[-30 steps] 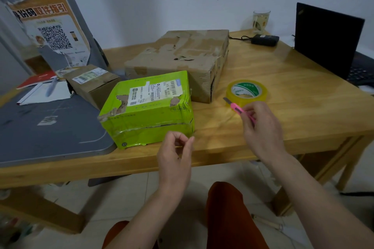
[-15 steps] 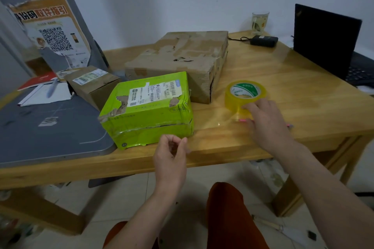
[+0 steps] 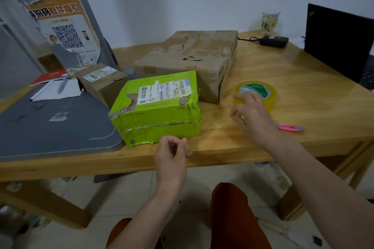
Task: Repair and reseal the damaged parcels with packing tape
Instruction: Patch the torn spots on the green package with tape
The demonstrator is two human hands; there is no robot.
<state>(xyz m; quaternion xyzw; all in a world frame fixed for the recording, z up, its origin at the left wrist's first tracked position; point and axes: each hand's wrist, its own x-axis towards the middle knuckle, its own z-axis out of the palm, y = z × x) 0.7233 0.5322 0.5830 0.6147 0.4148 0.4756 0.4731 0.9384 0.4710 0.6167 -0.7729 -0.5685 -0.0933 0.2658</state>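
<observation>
At the table's (image 3: 222,153) near edge the left hand (image 3: 172,159) hovers with fingers curled loosely toward the thumb; whether they pinch anything I cannot tell. Just beyond it lies the torn green parcel (image 3: 155,109), close to that edge. To the right, bare wood separates it from the right hand (image 3: 253,117), fingers spread, fingertips touching the tape roll (image 3: 257,92). A pink cutter (image 3: 290,127) lies beside the wrist. Farther back sits the large brown parcel (image 3: 190,60).
</observation>
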